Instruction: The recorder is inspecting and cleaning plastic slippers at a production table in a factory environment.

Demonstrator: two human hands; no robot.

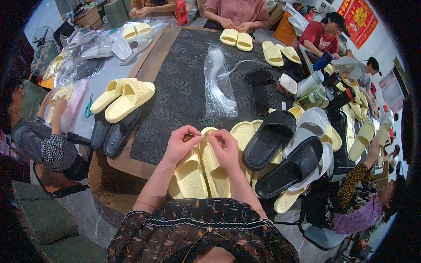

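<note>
My left hand point(180, 144) and my right hand point(225, 150) meet over a pair of pale yellow slide slippers at the near edge of the table. The fingers of both are pinched; something thin seems to be between the left fingertips, but it is too small to name. Below my left hand lies one yellow slipper point(191, 179), its toe away from me. Beside it another yellow slipper point(215, 168) has its front end under my fingertips. A clear plastic bag of thin transparent strands point(219, 90) lies on the dark mat point(171, 83) beyond my hands.
To the right, a black slipper point(269, 140) and several yellow and white ones are heaped. Yellow slippers point(130, 101) rest on dark ones at the left. Bottles point(310, 83) and a black wallet-like case point(259, 77) stand or lie farther right. Several co-workers sit around the table.
</note>
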